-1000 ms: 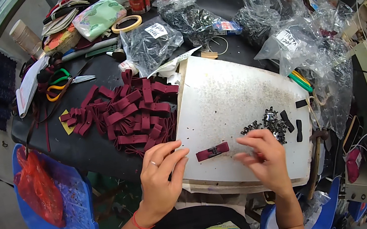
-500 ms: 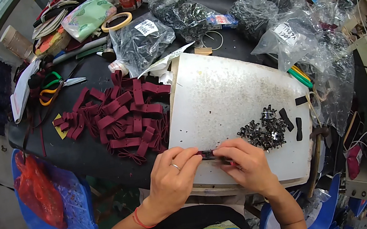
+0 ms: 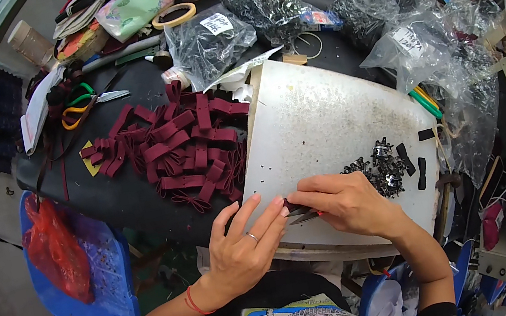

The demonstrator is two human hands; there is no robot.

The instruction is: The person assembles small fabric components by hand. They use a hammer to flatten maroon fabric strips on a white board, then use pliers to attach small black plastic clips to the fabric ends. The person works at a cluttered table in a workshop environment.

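Note:
My left hand (image 3: 242, 248) pinches a small maroon ribbon piece (image 3: 288, 205) between thumb and index finger, its other fingers spread, at the board's near edge. Bent over the same piece from the right, my right hand (image 3: 349, 205) has its fingertips closed against it. A thin grey metal tool (image 3: 303, 217) juts from under that hand; its kind is hidden. Beyond the right hand lies a pile of shiny black metal clips (image 3: 385, 168). Folded maroon ribbon bows (image 3: 177, 148) are heaped left of the white board (image 3: 313, 113).
Black ribbon bows (image 3: 421, 173) lie right of the clips. Scissors (image 3: 91, 104), a tape roll (image 3: 174, 15) and clear plastic bags (image 3: 212, 43) line the far side. A blue chair (image 3: 113, 284) with a red bag (image 3: 56, 253) stands at left.
The right hand has turned over the ribbon piece, and the metal tool now shows beneath it. My left fingers have straightened and spread. The whole view has shifted slightly.

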